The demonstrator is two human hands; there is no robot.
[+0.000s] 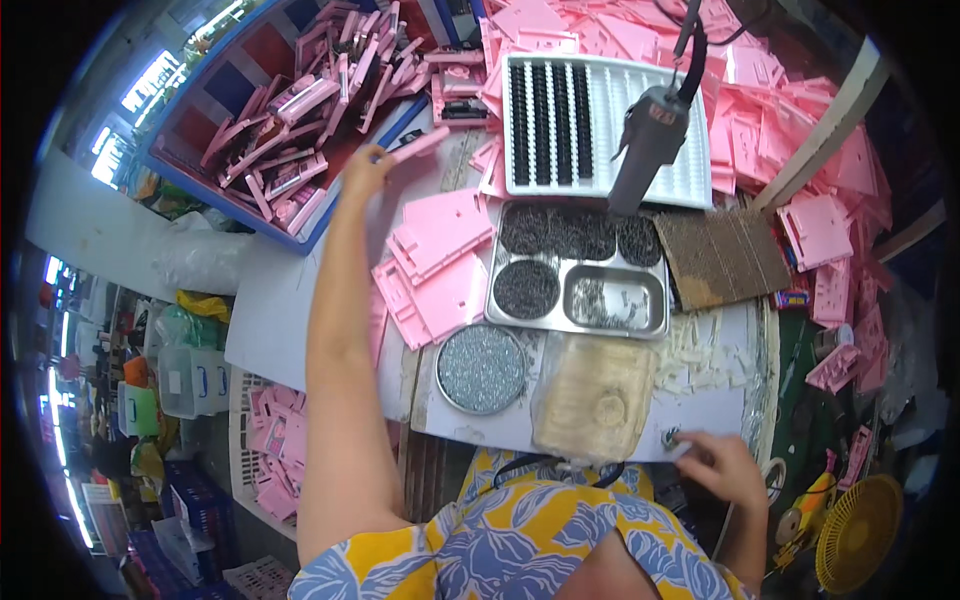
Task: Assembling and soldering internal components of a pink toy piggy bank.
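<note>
My left hand (368, 172) is stretched out to the edge of the blue box and grips the end of a pink plastic part (420, 146). My right hand (722, 468) is low at the table's near right edge, fingers bent together beside a small dark piece (670, 437). Whatever its fingertips pinch is too small to make out. Flat pink plastic panels (440, 235) lie stacked between my left arm and a steel compartment tray (573, 263) of small dark screws or pins. A round dish (481, 369) of tiny silvery parts sits nearer me, beside a yellowed translucent block (592, 397).
The blue box (315, 215) holds many pink assemblies. A dark electric screwdriver (650, 140) hangs over a white ribbed tray (640, 160) with black rows. Pink panels (760, 130) heap up behind, near a wooden post (825, 125). Corrugated cardboard (725, 258) and white bits (705, 360) lie right.
</note>
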